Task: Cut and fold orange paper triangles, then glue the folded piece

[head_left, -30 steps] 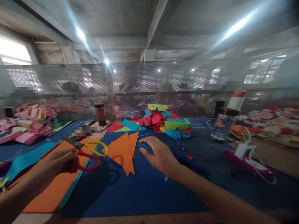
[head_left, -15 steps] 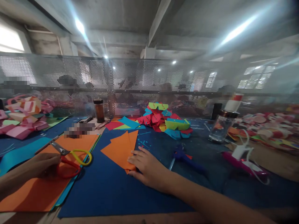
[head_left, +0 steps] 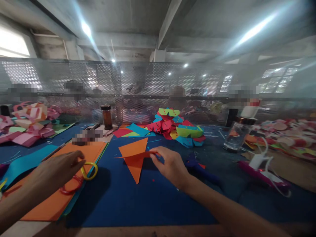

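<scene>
My right hand [head_left: 170, 164] pinches one end of an orange paper piece [head_left: 134, 155] between thumb and fingers. The piece is raised and seen nearly edge-on. Below it, a second orange paper piece [head_left: 137, 169], pointed at its near end, lies on the blue mat [head_left: 123, 204]. My left hand [head_left: 60, 169] hovers over the scissors [head_left: 91, 171], its fingers loosely bent and holding nothing that I can see. The scissors, with one yellow and one red handle loop, rest on a stack of orange paper sheets [head_left: 46, 204]. My hand hides their blades.
A blue glue gun [head_left: 201, 171] lies right of my right hand, and a magenta one [head_left: 264, 176] farther right. Behind stand a glass jar [head_left: 234, 135], a brown bottle [head_left: 107, 118] and a pile of colourful paper masks [head_left: 170, 125]. Pink paper pieces [head_left: 29, 125] are heaped at left.
My left hand has let go of the scissors and risen slightly to the right. My right hand has lifted one orange piece off the other, which stays on the mat.
</scene>
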The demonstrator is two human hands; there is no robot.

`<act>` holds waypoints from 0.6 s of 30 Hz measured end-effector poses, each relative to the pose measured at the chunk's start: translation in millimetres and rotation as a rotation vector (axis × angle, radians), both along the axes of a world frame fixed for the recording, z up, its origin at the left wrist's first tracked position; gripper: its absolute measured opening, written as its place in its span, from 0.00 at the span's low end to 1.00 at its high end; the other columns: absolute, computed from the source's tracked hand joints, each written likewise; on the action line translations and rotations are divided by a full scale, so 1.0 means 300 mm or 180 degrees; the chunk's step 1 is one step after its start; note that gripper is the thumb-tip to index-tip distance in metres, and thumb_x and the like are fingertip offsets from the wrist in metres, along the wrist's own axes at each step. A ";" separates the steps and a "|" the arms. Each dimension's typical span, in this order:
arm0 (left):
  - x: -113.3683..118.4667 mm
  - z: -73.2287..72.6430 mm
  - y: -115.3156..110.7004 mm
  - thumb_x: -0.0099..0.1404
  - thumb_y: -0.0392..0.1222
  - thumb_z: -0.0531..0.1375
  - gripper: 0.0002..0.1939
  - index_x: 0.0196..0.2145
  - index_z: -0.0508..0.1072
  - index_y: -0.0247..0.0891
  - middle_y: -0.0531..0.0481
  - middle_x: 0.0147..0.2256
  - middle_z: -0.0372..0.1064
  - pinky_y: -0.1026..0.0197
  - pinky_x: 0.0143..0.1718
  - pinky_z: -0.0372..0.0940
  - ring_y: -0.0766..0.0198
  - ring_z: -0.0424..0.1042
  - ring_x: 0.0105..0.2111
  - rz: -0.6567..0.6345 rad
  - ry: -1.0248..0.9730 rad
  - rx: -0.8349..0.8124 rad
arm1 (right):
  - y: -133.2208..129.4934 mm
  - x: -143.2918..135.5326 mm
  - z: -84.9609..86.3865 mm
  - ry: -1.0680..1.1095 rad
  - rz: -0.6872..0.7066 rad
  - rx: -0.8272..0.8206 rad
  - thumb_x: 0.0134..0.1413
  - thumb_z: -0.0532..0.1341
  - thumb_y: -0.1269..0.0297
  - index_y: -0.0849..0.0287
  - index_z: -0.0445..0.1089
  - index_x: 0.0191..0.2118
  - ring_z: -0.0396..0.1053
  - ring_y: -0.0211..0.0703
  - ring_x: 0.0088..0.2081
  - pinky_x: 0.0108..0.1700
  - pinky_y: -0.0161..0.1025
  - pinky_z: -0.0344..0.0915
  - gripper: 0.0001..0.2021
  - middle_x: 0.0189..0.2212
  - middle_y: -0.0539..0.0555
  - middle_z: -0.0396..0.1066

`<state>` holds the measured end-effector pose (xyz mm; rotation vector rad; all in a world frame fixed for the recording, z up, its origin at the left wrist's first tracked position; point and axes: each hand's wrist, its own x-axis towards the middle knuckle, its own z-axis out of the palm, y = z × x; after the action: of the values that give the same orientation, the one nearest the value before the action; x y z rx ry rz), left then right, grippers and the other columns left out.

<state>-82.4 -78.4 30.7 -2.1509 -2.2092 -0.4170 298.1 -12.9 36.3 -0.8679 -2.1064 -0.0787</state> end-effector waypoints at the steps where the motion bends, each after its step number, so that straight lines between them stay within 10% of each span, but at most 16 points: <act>1: 0.090 0.061 0.033 0.67 0.50 0.50 0.15 0.42 0.74 0.44 0.51 0.37 0.78 0.59 0.34 0.63 0.54 0.75 0.36 -0.0109 0.0050 0.0063 | 0.002 0.006 0.014 0.0120 -0.0073 0.0040 0.61 0.57 0.67 0.57 0.71 0.40 0.74 0.44 0.38 0.40 0.39 0.65 0.06 0.36 0.53 0.76; 4: 0.304 0.095 0.096 0.68 0.51 0.52 0.17 0.48 0.73 0.45 0.48 0.50 0.73 0.54 0.47 0.65 0.53 0.73 0.48 -0.0995 -0.0111 0.0062 | 0.013 0.029 0.047 0.0457 -0.0292 0.0148 0.62 0.56 0.65 0.57 0.71 0.39 0.74 0.44 0.36 0.40 0.39 0.66 0.06 0.34 0.52 0.76; 7: 0.417 -0.014 0.133 0.65 0.60 0.56 0.31 0.61 0.64 0.44 0.42 0.61 0.62 0.48 0.57 0.59 0.49 0.64 0.58 -0.1720 -0.0122 0.0088 | 0.029 0.054 0.063 0.0684 -0.0482 0.0269 0.62 0.57 0.64 0.58 0.71 0.38 0.74 0.45 0.34 0.39 0.39 0.66 0.07 0.33 0.53 0.76; 11: 0.476 -0.129 0.170 0.63 0.68 0.53 0.38 0.63 0.59 0.42 0.40 0.65 0.54 0.40 0.62 0.48 0.47 0.55 0.64 -0.1877 0.0052 -0.0010 | 0.043 0.074 0.066 0.0726 -0.0582 0.0323 0.61 0.56 0.64 0.58 0.72 0.39 0.75 0.47 0.35 0.38 0.40 0.66 0.08 0.33 0.53 0.77; 18: 0.499 -0.117 0.173 0.70 0.52 0.55 0.19 0.52 0.71 0.42 0.45 0.55 0.70 0.46 0.57 0.59 0.51 0.69 0.54 -0.1886 0.0201 0.0322 | 0.054 0.083 0.066 0.0826 -0.0679 0.0295 0.60 0.55 0.62 0.58 0.72 0.39 0.74 0.48 0.37 0.41 0.41 0.67 0.10 0.35 0.55 0.77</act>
<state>67.4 -26.4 -4.5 -2.6806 -1.4440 -0.4502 322.9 3.2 56.2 -0.9886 -1.7521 -0.1650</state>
